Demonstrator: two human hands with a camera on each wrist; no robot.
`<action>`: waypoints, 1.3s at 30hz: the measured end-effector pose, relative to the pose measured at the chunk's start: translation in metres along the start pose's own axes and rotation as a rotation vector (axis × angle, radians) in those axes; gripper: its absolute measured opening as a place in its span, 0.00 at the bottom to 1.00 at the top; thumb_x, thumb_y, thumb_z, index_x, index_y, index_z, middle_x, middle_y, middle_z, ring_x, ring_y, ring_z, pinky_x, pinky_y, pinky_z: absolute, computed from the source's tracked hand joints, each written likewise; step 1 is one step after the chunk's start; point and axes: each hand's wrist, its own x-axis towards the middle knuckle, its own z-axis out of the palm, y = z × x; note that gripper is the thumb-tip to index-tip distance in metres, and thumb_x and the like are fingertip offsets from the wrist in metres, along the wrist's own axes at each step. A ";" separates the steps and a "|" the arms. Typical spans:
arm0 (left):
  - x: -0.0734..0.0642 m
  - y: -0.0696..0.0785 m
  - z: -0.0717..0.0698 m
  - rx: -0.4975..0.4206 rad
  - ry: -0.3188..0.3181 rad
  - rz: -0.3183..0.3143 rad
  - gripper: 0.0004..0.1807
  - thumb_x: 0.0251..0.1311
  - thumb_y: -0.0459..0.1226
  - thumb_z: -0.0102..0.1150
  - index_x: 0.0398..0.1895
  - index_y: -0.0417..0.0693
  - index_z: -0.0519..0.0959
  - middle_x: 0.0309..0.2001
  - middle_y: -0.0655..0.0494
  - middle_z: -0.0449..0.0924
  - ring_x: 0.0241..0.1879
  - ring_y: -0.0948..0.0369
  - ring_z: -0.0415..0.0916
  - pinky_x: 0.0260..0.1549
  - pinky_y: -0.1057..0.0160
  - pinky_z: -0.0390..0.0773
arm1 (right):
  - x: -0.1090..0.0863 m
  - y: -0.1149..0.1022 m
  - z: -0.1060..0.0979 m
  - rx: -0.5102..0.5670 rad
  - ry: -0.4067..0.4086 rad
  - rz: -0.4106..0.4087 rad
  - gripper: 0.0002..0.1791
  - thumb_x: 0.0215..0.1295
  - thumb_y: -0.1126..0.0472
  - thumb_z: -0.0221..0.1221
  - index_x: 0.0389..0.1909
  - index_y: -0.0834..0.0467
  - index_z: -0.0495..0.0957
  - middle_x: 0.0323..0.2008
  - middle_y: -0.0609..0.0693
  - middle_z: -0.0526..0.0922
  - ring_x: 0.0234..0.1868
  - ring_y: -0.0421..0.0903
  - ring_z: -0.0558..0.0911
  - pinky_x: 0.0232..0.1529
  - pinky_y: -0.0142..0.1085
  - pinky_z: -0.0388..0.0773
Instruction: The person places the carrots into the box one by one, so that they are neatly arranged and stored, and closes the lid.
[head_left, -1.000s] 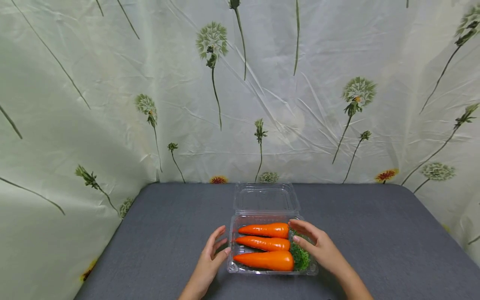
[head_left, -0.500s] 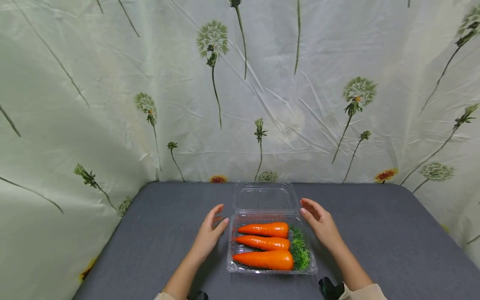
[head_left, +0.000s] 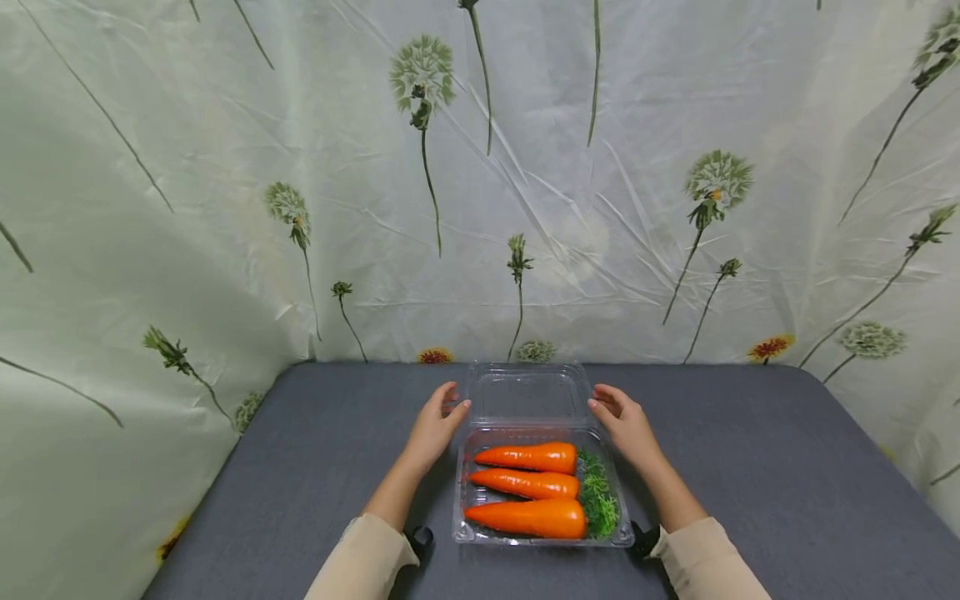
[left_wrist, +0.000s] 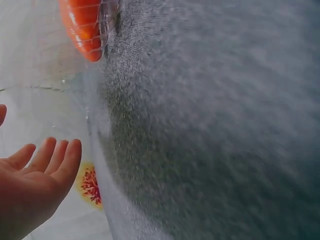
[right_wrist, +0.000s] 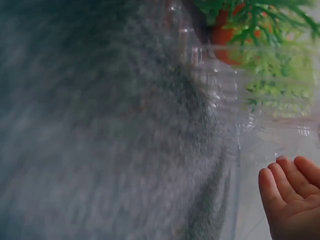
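A clear plastic clamshell box [head_left: 461, 521] stands on the table with its lid [head_left: 528, 398] folded back, away from me. Three orange carrots [head_left: 525, 518] lie side by side in its base, tips to the left and leafy green tops [head_left: 598, 496] to the right. My left hand [head_left: 435, 429] is at the lid's left edge, fingers relaxed. On the lid's right side is my right hand [head_left: 626, 427], also with loose fingers. Neither holds anything; whether fingertips touch the lid I cannot tell. The wrist views show the fingers [left_wrist: 67, 162] extended and a carrot tip [left_wrist: 82, 30] through the plastic.
The grey table [head_left: 345, 442] runs back to a pale curtain [head_left: 360, 208] printed with dandelions. Table surface extends on both sides of the box. Dark wrist devices [head_left: 420, 542] and light sleeves [head_left: 367, 554] show near the front.
Both hands have moved forward from beside the box's base to the sides of the lid. The right hand has left the carrot tops. Box and carrots stay in place.
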 end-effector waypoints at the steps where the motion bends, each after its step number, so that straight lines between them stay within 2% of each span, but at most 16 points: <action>1: 0.002 0.001 0.001 0.007 -0.004 -0.010 0.27 0.61 0.41 0.53 0.60 0.36 0.63 0.51 0.39 0.70 0.49 0.45 0.69 0.46 0.48 0.67 | 0.002 0.001 0.001 0.007 -0.003 0.019 0.26 0.65 0.59 0.53 0.58 0.71 0.62 0.54 0.67 0.69 0.54 0.59 0.70 0.51 0.48 0.66; 7: 0.010 0.001 0.007 0.041 -0.023 -0.073 0.25 0.60 0.38 0.52 0.58 0.33 0.64 0.47 0.40 0.73 0.47 0.46 0.70 0.44 0.50 0.69 | 0.007 0.005 0.003 0.027 -0.016 0.094 0.24 0.65 0.65 0.50 0.59 0.72 0.60 0.55 0.69 0.67 0.55 0.60 0.69 0.51 0.48 0.67; 11: 0.011 -0.002 0.009 0.031 -0.037 -0.091 0.23 0.60 0.35 0.52 0.54 0.29 0.67 0.46 0.38 0.74 0.47 0.46 0.70 0.45 0.50 0.68 | 0.007 0.008 0.004 0.043 -0.037 0.140 0.23 0.66 0.63 0.49 0.57 0.74 0.61 0.52 0.70 0.70 0.51 0.60 0.72 0.49 0.45 0.69; 17: 0.011 -0.004 0.009 0.026 -0.064 -0.081 0.18 0.60 0.34 0.52 0.48 0.29 0.72 0.43 0.38 0.76 0.44 0.47 0.72 0.44 0.50 0.69 | 0.005 0.004 0.002 0.134 -0.041 0.167 0.21 0.67 0.63 0.48 0.55 0.74 0.65 0.47 0.68 0.74 0.45 0.54 0.75 0.46 0.41 0.72; 22: 0.011 -0.001 0.010 -0.054 -0.050 -0.077 0.16 0.59 0.31 0.52 0.48 0.28 0.71 0.42 0.38 0.75 0.43 0.49 0.71 0.42 0.53 0.70 | 0.005 -0.002 0.000 0.209 -0.050 0.172 0.22 0.67 0.63 0.48 0.57 0.73 0.62 0.50 0.68 0.71 0.45 0.51 0.76 0.43 0.34 0.73; 26: 0.013 0.002 0.010 -0.130 -0.019 -0.050 0.15 0.57 0.27 0.52 0.47 0.27 0.69 0.41 0.39 0.74 0.41 0.50 0.71 0.39 0.56 0.70 | 0.006 -0.005 -0.001 0.259 -0.018 0.143 0.22 0.65 0.68 0.50 0.57 0.74 0.62 0.51 0.69 0.70 0.42 0.40 0.76 0.40 0.28 0.72; 30: 0.013 0.005 0.009 -0.163 0.004 -0.028 0.14 0.56 0.26 0.52 0.46 0.28 0.69 0.41 0.39 0.74 0.40 0.50 0.71 0.39 0.57 0.71 | 0.005 -0.008 -0.001 0.309 0.018 0.092 0.21 0.63 0.69 0.51 0.55 0.76 0.63 0.50 0.71 0.70 0.38 0.33 0.75 0.39 0.27 0.72; 33: 0.012 0.008 0.007 -0.191 0.012 -0.039 0.13 0.57 0.28 0.52 0.45 0.30 0.70 0.40 0.42 0.74 0.40 0.52 0.71 0.37 0.59 0.71 | 0.003 -0.009 -0.003 0.322 0.031 0.047 0.21 0.65 0.64 0.51 0.53 0.75 0.65 0.50 0.71 0.71 0.38 0.36 0.77 0.39 0.29 0.74; 35: 0.011 0.010 0.005 -0.217 0.014 -0.048 0.12 0.59 0.31 0.51 0.44 0.31 0.71 0.39 0.44 0.74 0.39 0.54 0.71 0.36 0.60 0.71 | 0.006 0.001 -0.005 0.386 0.016 -0.030 0.19 0.65 0.63 0.51 0.52 0.72 0.68 0.48 0.66 0.74 0.40 0.39 0.78 0.38 0.31 0.74; 39: 0.008 0.015 0.001 -0.259 0.012 -0.055 0.15 0.62 0.39 0.51 0.43 0.33 0.71 0.38 0.44 0.74 0.38 0.54 0.73 0.37 0.59 0.72 | 0.003 -0.003 -0.011 0.419 0.009 -0.083 0.24 0.67 0.53 0.49 0.50 0.72 0.70 0.46 0.61 0.76 0.42 0.42 0.79 0.38 0.31 0.75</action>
